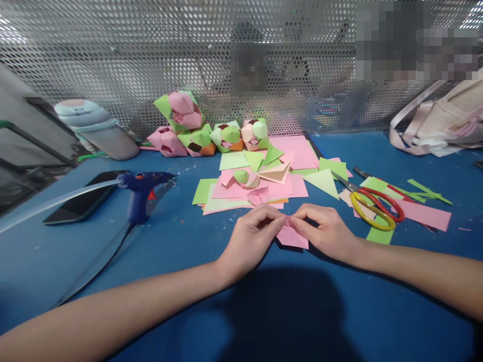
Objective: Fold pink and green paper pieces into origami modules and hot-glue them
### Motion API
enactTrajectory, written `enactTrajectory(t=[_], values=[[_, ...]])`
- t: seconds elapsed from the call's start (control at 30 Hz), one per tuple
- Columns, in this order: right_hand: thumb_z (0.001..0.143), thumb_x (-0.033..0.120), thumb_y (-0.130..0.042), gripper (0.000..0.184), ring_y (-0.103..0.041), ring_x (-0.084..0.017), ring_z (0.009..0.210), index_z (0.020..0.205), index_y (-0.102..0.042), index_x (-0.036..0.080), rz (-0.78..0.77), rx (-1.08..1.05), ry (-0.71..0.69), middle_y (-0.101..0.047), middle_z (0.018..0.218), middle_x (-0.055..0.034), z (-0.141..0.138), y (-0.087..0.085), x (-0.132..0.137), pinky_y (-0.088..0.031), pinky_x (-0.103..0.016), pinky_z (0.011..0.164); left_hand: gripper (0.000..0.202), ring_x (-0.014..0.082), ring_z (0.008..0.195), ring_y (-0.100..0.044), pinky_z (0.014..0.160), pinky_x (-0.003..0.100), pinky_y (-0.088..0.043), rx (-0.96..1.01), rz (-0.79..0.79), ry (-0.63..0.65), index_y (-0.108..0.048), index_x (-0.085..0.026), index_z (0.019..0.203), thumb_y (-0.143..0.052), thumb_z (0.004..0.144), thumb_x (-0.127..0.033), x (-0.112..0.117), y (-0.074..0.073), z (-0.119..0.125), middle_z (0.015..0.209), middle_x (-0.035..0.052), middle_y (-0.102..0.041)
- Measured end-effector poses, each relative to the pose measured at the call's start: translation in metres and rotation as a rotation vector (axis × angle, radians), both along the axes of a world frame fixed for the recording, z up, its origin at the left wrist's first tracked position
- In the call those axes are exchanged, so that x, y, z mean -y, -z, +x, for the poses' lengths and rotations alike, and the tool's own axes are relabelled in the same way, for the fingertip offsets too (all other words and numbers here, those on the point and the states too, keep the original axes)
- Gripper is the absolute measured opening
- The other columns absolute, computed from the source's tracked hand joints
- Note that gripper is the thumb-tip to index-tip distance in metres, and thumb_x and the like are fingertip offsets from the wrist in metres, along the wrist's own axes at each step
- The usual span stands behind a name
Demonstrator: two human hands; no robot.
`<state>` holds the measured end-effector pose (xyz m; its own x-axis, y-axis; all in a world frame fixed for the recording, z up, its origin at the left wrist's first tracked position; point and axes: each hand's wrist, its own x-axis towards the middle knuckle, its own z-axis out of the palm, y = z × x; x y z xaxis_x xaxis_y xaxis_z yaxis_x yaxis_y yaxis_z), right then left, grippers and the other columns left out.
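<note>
Both hands pinch one small piece of folded pink paper [293, 238] just above the blue table. My left hand [253, 236] grips its upper left edge between thumb and fingers. On its upper right edge, the thumb and fingers of my right hand [325, 230] are closed. The fingertips nearly meet and hide the top of the paper. Just beyond lies a stack of pink and green paper sheets [230, 193], with a folded pink piece [258, 195] and a curled green-and-peach piece [241, 176] on it. Right of the stack rests a pale green triangle [323, 182].
A blue glue gun [140, 196] stands left, its cord trailing forward, beside a dark phone [83, 201]. Scissors with yellow and red handles [373, 207] lie right among paper scraps. Folded paper balls [182, 110], a tumbler [100, 130] and a bag [449, 115] line the perforated metal screen.
</note>
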<state>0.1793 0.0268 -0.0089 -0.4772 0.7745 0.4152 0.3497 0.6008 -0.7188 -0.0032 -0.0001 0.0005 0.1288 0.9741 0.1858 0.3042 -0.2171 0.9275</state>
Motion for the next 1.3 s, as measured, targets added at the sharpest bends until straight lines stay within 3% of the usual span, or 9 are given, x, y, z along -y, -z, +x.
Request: enactTrajectory(t=[0.13, 0.33, 0.47, 0.63, 0.8, 0.93, 1.17, 1.3], values=[[0.088, 0.023, -0.057, 0.012, -0.059, -0.012, 0.070, 0.082, -0.067, 0.018, 0.002, 0.000, -0.015, -0.067, 0.077, -0.0008, 0.000, 0.000, 0.000, -0.045, -0.025, 0.068, 0.015, 0.0131, 0.070, -0.056, 0.065, 0.024, -0.043, -0.040, -0.047, -0.002, -0.064, -0.016, 0.078, -0.060, 0.083, -0.029, -0.002, 0.004, -0.002, 0.076, 0.0018, -0.064], [0.086, 0.021, -0.058, 0.009, -0.058, -0.012, 0.067, 0.080, -0.065, 0.018, -0.059, -0.034, 0.056, -0.065, 0.075, -0.0003, 0.000, -0.004, -0.001, -0.046, -0.024, 0.063, 0.016, 0.0119, 0.071, -0.055, 0.065, 0.024, -0.043, 0.069, -0.088, -0.042, -0.054, -0.016, 0.074, -0.062, 0.081, -0.028, -0.004, 0.006, 0.000, 0.079, 0.0012, -0.060], [0.087, 0.019, -0.055, 0.013, -0.059, -0.012, 0.070, 0.078, -0.064, 0.018, -0.039, -0.055, -0.002, -0.063, 0.076, -0.0009, 0.000, -0.004, -0.002, -0.046, -0.025, 0.065, 0.019, 0.0099, 0.064, -0.050, 0.060, 0.023, -0.040, 0.063, -0.137, 0.038, -0.049, -0.017, 0.071, -0.062, 0.081, -0.028, -0.004, 0.005, 0.002, 0.070, -0.0023, -0.054], [0.090, 0.022, -0.051, 0.018, -0.058, -0.012, 0.072, 0.079, -0.064, 0.018, -0.055, -0.027, -0.068, -0.063, 0.077, -0.0016, 0.001, -0.003, -0.003, -0.047, -0.026, 0.069, 0.023, 0.0100, 0.062, -0.050, 0.058, 0.023, -0.039, 0.072, -0.124, 0.049, -0.049, -0.017, 0.070, -0.061, 0.082, -0.033, -0.005, 0.007, 0.001, 0.067, -0.0026, -0.053], [0.093, 0.026, -0.045, 0.020, -0.060, -0.016, 0.089, 0.100, -0.062, 0.020, -0.068, -0.055, -0.025, -0.065, 0.097, -0.0047, 0.003, -0.004, -0.003, -0.048, -0.030, 0.079, 0.026, 0.0098, 0.063, -0.049, 0.058, 0.023, -0.038, 0.076, -0.116, -0.043, -0.049, -0.016, 0.067, -0.063, 0.080, -0.033, -0.005, 0.005, 0.001, 0.072, -0.0011, -0.055], [0.085, 0.026, -0.058, 0.021, -0.060, -0.016, 0.086, 0.105, -0.057, 0.019, -0.076, -0.045, 0.063, -0.064, 0.097, -0.0040, 0.001, 0.001, -0.004, -0.049, -0.029, 0.077, 0.026, 0.0073, 0.061, -0.047, 0.057, 0.020, -0.038, 0.141, -0.128, -0.107, -0.048, -0.016, 0.068, -0.064, 0.080, -0.031, -0.006, 0.002, 0.001, 0.072, -0.0024, -0.054], [0.082, 0.018, -0.059, 0.018, -0.061, -0.015, 0.084, 0.100, -0.056, 0.020, 0.031, -0.072, 0.180, -0.064, 0.094, -0.0029, -0.001, 0.009, -0.005, -0.050, -0.028, 0.076, 0.024, 0.0113, 0.065, -0.065, 0.066, 0.027, -0.052, 0.329, -0.357, 0.105, -0.047, -0.019, 0.089, -0.066, 0.079, -0.030, -0.002, 0.001, 0.007, 0.076, -0.0042, -0.058], [0.082, 0.021, -0.061, 0.018, -0.060, -0.015, 0.082, 0.100, -0.055, 0.021, 0.052, -0.071, 0.125, -0.063, 0.092, -0.0029, 0.000, 0.007, 0.000, -0.050, -0.028, 0.073, 0.024, 0.0128, 0.062, -0.066, 0.063, 0.028, -0.055, 0.325, -0.378, 0.135, -0.050, -0.017, 0.081, -0.066, 0.078, -0.034, 0.000, 0.000, 0.007, 0.075, -0.0034, -0.059]])
